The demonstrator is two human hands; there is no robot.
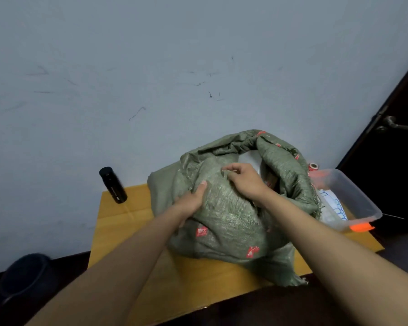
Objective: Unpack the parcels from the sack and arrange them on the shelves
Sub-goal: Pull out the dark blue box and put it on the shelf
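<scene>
Low at the far left a dark round bin (26, 276) sits on the floor, blurred. Next, a black bottle (113, 185) stands near the back left corner of the yellow table (118, 234), close to the scuffed wall (151, 67).

The left hand (192, 200) grips the sack (224, 215), thumb on top and fingers curled into the woven green cloth on its left flank. The sack lies on the table, its long axis running from the closed end at the near right edge, which hangs a little over the table's front, up toward the wall. Its mouth points away and to the right, rim rolled down, something pale just visible inside. Red printed marks dot the cloth.

The right hand (244, 178) pinches a fold of the sack near the mouth, fingers bent tight on the fabric.

Just right of the sack, touching it, sits a clear plastic tub (353, 198) with orange clips, and a tape roll (313, 166) behind it. A dark door (391, 161) with a lever handle fills the right edge.
</scene>
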